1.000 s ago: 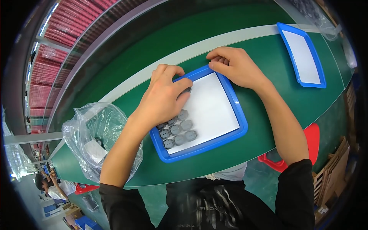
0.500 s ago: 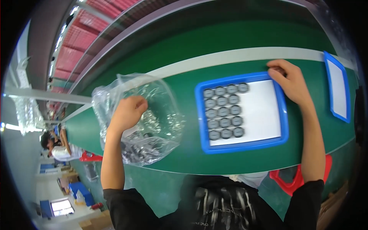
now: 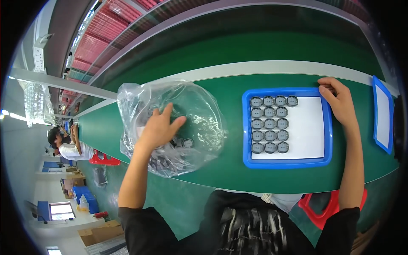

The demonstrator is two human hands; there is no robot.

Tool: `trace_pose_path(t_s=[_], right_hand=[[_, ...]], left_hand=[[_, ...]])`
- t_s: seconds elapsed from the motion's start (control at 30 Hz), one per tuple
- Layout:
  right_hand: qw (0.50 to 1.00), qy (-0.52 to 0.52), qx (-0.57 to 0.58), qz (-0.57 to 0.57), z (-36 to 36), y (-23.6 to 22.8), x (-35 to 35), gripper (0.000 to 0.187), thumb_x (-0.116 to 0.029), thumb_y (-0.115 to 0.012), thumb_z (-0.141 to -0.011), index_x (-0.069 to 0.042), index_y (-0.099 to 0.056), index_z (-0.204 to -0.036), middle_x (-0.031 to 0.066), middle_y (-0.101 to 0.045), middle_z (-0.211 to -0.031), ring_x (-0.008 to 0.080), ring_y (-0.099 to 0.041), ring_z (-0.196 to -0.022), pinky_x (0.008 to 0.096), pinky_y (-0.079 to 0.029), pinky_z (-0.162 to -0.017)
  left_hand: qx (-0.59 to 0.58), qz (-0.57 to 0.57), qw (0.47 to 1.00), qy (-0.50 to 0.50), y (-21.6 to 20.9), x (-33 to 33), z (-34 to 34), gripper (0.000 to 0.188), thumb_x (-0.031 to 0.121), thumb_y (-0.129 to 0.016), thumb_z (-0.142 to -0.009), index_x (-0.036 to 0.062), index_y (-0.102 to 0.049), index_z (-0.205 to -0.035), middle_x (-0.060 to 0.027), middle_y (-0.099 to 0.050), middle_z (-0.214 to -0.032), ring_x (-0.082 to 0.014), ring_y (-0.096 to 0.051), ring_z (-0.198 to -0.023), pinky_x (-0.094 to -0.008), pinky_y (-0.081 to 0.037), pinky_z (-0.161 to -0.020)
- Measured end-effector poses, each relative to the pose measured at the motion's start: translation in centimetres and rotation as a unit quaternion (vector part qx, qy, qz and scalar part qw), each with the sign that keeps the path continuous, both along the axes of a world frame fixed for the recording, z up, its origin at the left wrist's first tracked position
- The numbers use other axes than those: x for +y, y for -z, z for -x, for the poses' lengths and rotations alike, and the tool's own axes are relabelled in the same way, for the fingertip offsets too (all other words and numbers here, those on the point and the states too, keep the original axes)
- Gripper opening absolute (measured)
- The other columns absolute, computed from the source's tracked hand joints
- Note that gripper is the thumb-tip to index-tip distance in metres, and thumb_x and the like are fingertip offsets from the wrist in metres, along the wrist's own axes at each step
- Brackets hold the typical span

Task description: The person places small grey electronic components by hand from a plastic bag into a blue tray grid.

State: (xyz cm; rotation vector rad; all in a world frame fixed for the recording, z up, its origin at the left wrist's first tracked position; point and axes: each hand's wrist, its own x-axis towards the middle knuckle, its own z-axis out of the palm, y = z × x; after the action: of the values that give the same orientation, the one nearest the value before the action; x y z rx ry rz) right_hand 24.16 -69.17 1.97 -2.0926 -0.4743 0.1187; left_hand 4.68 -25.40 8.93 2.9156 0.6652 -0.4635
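Right of centre, sixteen grey parts (image 3: 270, 123) part-fill a blue tray (image 3: 289, 164); left of centre, a clear bag (image 3: 204, 108) holds more. Left hand (image 3: 157, 128) spread open; whether right hand (image 3: 338, 100) grips, I can't tell.

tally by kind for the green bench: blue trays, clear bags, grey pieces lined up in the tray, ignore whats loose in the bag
Blue trays: 2
Clear plastic bag: 1
Grey pieces in the tray: 16
Total: 19
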Motion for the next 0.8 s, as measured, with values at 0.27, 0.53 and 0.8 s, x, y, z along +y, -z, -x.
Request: trace_pose_path(t_s=[0.27, 0.53, 0.8], right_hand=[[1.0, -0.003, 0.006, 0.003, -0.1, -0.3, -0.1, 0.025, -0.015, -0.064, -0.093, 0.002, -0.066, -0.112, 0.0025, -0.064, -0.092, 0.0094, -0.055, -0.085, 0.0241, -0.046, -0.079], [1.0, -0.003, 0.005, -0.001, -0.2, 0.1, -0.2, 0.026, -0.016, -0.064, -0.093, 0.002, -0.065, -0.112, 0.0024, -0.064, -0.093, 0.0095, -0.055, -0.085, 0.0237, -0.046, -0.08], [1.0, -0.005, 0.006, 0.013, -0.2, -0.1, -0.4, 0.026, -0.016, -0.063, -0.094, 0.001, -0.065, -0.113, 0.0024, -0.064, -0.093, 0.0099, -0.054, -0.085, 0.0235, -0.046, -0.08]], left_hand=[[0.037, -0.039, 0.993, -0.108, -1.2, 8.0, 2.8, 0.074, 0.054, -0.055, -0.095, -0.0044, -0.048, -0.14, -0.0315, -0.047, -0.144, -0.0429, -0.05, -0.131, -0.0453, -0.04, -0.109], [-0.016, -0.131, 0.987, -0.086, 3.1, 7.3, 3.5, 0.077, 0.057, -0.051, -0.095, 0.001, -0.04, -0.145, -0.0384, -0.048, -0.134, -0.0554, -0.052, -0.12, -0.0603, -0.038, -0.104], [-0.068, -0.246, 0.967, -0.023, 4.6, -1.5, 1.3, 0.054, 0.041, -0.053, -0.096, -0.003, -0.054, -0.128, -0.0313, -0.062, -0.111, -0.0475, -0.06, -0.104, -0.0626, -0.04, -0.094]])
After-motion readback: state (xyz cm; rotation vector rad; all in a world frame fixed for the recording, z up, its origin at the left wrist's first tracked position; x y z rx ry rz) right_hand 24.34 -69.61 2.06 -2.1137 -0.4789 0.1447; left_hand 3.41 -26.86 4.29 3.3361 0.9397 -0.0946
